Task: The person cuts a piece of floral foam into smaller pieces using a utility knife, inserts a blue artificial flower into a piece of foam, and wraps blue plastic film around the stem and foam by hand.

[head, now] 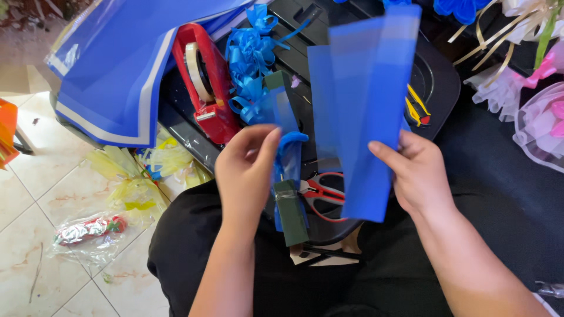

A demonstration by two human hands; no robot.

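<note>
My left hand grips a dark green stick wrapped with blue ribbon, held over my lap. My right hand holds up a folded sheet of translucent blue wrapping film, fanned into overlapping strips, to the right of the stick. The two hands are a little apart. Red-handled scissors lie on the black tray between them, partly hidden by the film.
A red tape dispenser and blue curled ribbon bows rest on the tray. Blue sheets with a white border hang at the left. Yellow cellophane scraps litter the tiled floor. White and pink wrapped bouquets lie at right.
</note>
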